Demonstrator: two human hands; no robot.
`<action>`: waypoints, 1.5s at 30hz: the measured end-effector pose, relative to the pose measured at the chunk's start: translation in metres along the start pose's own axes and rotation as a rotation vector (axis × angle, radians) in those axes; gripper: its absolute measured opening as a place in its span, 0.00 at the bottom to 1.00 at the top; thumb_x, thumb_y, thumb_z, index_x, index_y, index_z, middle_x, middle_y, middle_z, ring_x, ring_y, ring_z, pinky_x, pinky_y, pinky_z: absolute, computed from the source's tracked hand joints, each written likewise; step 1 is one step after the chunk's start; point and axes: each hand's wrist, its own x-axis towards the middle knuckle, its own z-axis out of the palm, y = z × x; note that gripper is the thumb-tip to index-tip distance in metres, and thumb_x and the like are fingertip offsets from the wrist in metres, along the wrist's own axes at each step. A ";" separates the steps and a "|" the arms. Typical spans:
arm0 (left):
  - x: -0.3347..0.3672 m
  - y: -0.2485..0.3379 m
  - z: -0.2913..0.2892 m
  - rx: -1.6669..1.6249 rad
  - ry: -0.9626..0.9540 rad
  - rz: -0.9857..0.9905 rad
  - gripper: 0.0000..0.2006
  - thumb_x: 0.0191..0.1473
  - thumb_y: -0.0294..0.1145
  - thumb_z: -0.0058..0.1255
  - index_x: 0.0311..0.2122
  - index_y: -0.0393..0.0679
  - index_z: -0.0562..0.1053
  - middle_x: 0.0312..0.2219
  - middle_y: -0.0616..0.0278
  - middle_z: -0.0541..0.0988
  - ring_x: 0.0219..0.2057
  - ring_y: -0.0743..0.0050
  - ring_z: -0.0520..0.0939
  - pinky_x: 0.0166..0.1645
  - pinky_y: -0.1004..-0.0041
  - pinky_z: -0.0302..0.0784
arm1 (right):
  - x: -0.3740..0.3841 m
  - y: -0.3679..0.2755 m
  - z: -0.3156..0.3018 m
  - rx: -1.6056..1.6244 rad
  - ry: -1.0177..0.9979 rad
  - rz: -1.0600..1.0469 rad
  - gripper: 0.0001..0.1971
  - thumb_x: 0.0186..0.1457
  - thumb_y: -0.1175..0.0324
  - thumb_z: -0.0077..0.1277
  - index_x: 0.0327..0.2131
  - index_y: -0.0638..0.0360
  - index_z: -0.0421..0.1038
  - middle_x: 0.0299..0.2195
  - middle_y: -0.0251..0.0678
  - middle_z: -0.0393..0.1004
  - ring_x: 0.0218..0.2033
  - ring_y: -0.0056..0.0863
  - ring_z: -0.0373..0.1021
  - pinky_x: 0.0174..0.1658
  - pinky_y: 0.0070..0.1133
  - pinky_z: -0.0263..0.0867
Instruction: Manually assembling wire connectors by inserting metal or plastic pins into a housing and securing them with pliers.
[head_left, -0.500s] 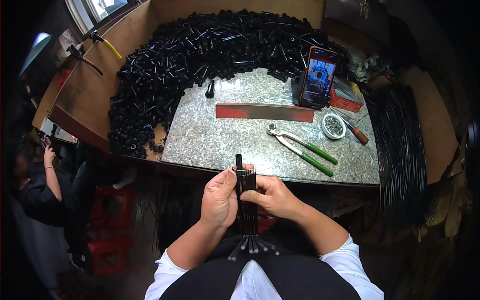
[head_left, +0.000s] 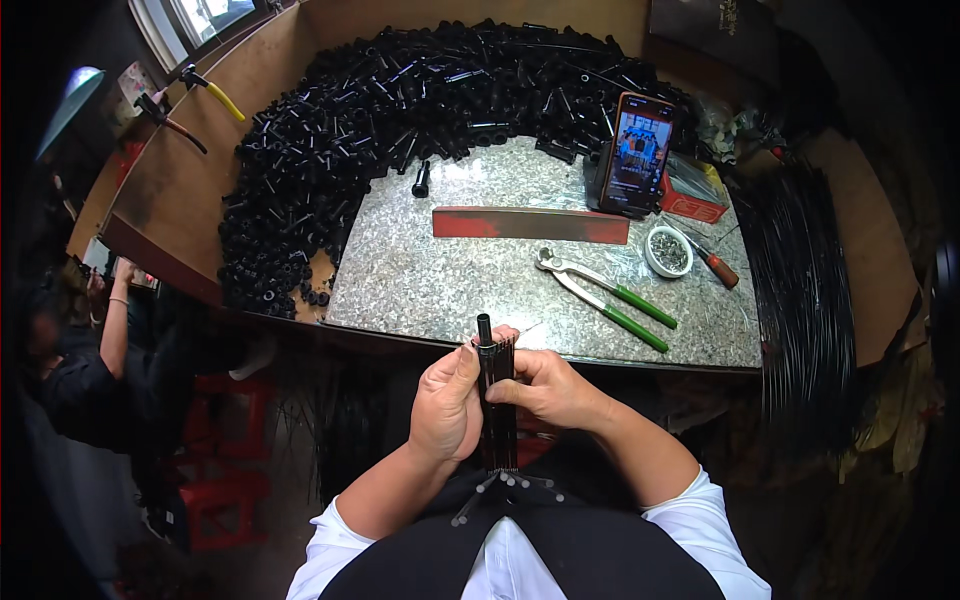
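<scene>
Above my lap, at the near edge of the bench, both hands hold a bundle of thin black umbrella ribs (head_left: 502,440). Their upper ends gather around a short black tube (head_left: 485,328) that stands up between my hands. My left hand (head_left: 446,402) is closed around the tube's side, its thumb just below the collar. My right hand (head_left: 545,395) is closed on the ribs, with its thumb laid across them and its other fingers partly hidden behind. Grey rounded tips (head_left: 510,481) fan out at the lower end. A fine wire seems to stick out near the collar.
Beyond lie a red-and-black flat bar (head_left: 530,225), green-handled pincers (head_left: 610,300), a white bowl (head_left: 668,252) of small metal bits and a screwdriver (head_left: 720,270). A phone (head_left: 637,155) stands behind. Black tubular parts (head_left: 400,100) are heaped around; black ribs (head_left: 805,300) hang right.
The tube and rib bundle have shifted slightly right and down, and the grey tips have spread differently. At far left another person's arm has moved up. The phone's picture has changed.
</scene>
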 end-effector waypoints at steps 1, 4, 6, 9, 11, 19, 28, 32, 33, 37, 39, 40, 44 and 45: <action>0.000 -0.001 0.001 -0.006 0.005 -0.004 0.19 0.62 0.37 0.40 0.48 0.30 0.70 0.47 0.50 0.73 0.51 0.65 0.72 0.59 0.67 0.61 | -0.001 0.000 -0.001 -0.031 -0.002 0.011 0.07 0.55 0.68 0.54 0.32 0.63 0.74 0.20 0.21 0.65 0.23 0.09 0.58 0.26 0.14 0.56; -0.002 -0.004 0.005 0.003 0.040 0.006 0.19 0.63 0.37 0.39 0.49 0.30 0.69 0.49 0.48 0.72 0.54 0.61 0.70 0.61 0.65 0.60 | -0.002 0.007 -0.001 -0.023 0.004 -0.021 0.08 0.55 0.67 0.54 0.32 0.63 0.74 0.21 0.22 0.66 0.24 0.10 0.59 0.27 0.14 0.56; -0.003 -0.006 0.004 0.029 0.035 0.032 0.19 0.63 0.37 0.38 0.49 0.30 0.69 0.50 0.46 0.71 0.54 0.60 0.70 0.60 0.64 0.61 | -0.003 0.006 0.002 -0.102 0.027 -0.031 0.09 0.56 0.66 0.53 0.31 0.64 0.74 0.19 0.24 0.66 0.23 0.11 0.59 0.26 0.15 0.57; -0.002 -0.001 0.005 0.034 -0.019 0.003 0.17 0.64 0.38 0.35 0.47 0.33 0.66 0.47 0.44 0.72 0.52 0.59 0.72 0.58 0.64 0.65 | -0.006 0.005 0.003 -0.211 0.061 -0.041 0.10 0.56 0.65 0.52 0.30 0.65 0.74 0.18 0.26 0.67 0.21 0.11 0.59 0.25 0.16 0.57; 0.002 0.002 0.003 0.013 -0.071 -0.007 0.16 0.64 0.38 0.35 0.47 0.35 0.65 0.46 0.45 0.73 0.51 0.60 0.73 0.57 0.64 0.66 | -0.010 -0.005 0.009 -0.253 0.128 -0.007 0.11 0.55 0.65 0.54 0.29 0.65 0.74 0.17 0.28 0.67 0.21 0.12 0.59 0.25 0.17 0.58; 0.007 0.008 -0.012 -0.240 -0.224 -0.137 0.13 0.63 0.37 0.37 0.47 0.39 0.61 0.42 0.49 0.73 0.45 0.64 0.76 0.51 0.68 0.70 | -0.016 -0.044 -0.018 -0.703 -0.107 -0.030 0.08 0.50 0.68 0.56 0.28 0.64 0.72 0.24 0.42 0.74 0.26 0.36 0.72 0.32 0.27 0.66; 0.009 0.004 -0.021 -0.360 -0.269 -0.196 0.22 0.62 0.40 0.39 0.55 0.33 0.62 0.40 0.56 0.72 0.38 0.72 0.74 0.45 0.71 0.68 | 0.081 -0.093 -0.087 -1.416 0.402 -0.415 0.04 0.50 0.74 0.51 0.29 0.65 0.70 0.27 0.44 0.72 0.32 0.42 0.70 0.34 0.29 0.66; 0.007 0.006 -0.015 -0.226 -0.206 -0.149 0.23 0.63 0.41 0.36 0.55 0.33 0.63 0.38 0.57 0.74 0.38 0.71 0.74 0.45 0.71 0.69 | 0.161 -0.078 -0.126 -1.780 0.549 -0.331 0.06 0.47 0.77 0.47 0.31 0.66 0.70 0.33 0.46 0.70 0.38 0.44 0.69 0.41 0.30 0.68; 0.006 0.007 -0.014 -0.222 -0.212 -0.149 0.23 0.63 0.41 0.36 0.55 0.33 0.63 0.38 0.57 0.74 0.38 0.71 0.74 0.45 0.71 0.69 | 0.178 -0.073 -0.130 -1.828 0.582 -0.256 0.07 0.47 0.77 0.47 0.32 0.66 0.70 0.34 0.45 0.70 0.38 0.43 0.70 0.42 0.30 0.69; 0.005 0.008 -0.006 -0.074 -0.118 -0.114 0.23 0.64 0.42 0.33 0.54 0.31 0.62 0.37 0.56 0.74 0.39 0.70 0.74 0.45 0.72 0.71 | 0.219 -0.050 -0.165 -1.901 0.708 -0.144 0.08 0.49 0.74 0.46 0.33 0.64 0.71 0.36 0.45 0.70 0.38 0.41 0.71 0.43 0.31 0.70; 0.005 0.010 -0.008 -0.085 -0.115 -0.126 0.23 0.64 0.42 0.34 0.54 0.31 0.62 0.37 0.56 0.74 0.39 0.70 0.74 0.45 0.72 0.71 | 0.225 -0.049 -0.171 -1.917 0.782 -0.070 0.08 0.50 0.72 0.45 0.33 0.63 0.72 0.35 0.45 0.72 0.39 0.40 0.71 0.41 0.31 0.70; 0.004 0.010 -0.009 -0.085 -0.113 -0.123 0.23 0.64 0.42 0.34 0.54 0.31 0.62 0.37 0.56 0.74 0.39 0.70 0.74 0.45 0.72 0.71 | 0.226 -0.052 -0.171 -1.918 0.779 -0.073 0.08 0.50 0.72 0.45 0.33 0.63 0.72 0.35 0.45 0.72 0.39 0.40 0.71 0.41 0.31 0.70; 0.002 0.012 -0.009 -0.111 -0.125 -0.145 0.24 0.64 0.42 0.34 0.54 0.31 0.62 0.38 0.55 0.74 0.39 0.71 0.74 0.46 0.72 0.71 | 0.220 -0.059 -0.170 -1.984 0.649 0.012 0.08 0.49 0.72 0.46 0.34 0.62 0.72 0.33 0.43 0.75 0.38 0.39 0.71 0.39 0.30 0.71; 0.002 0.013 -0.008 -0.114 -0.129 -0.155 0.24 0.64 0.42 0.34 0.54 0.31 0.62 0.38 0.55 0.74 0.39 0.71 0.74 0.46 0.72 0.71 | 0.217 -0.062 -0.166 -2.004 0.598 0.036 0.09 0.49 0.71 0.46 0.34 0.61 0.72 0.32 0.43 0.76 0.38 0.39 0.72 0.39 0.30 0.71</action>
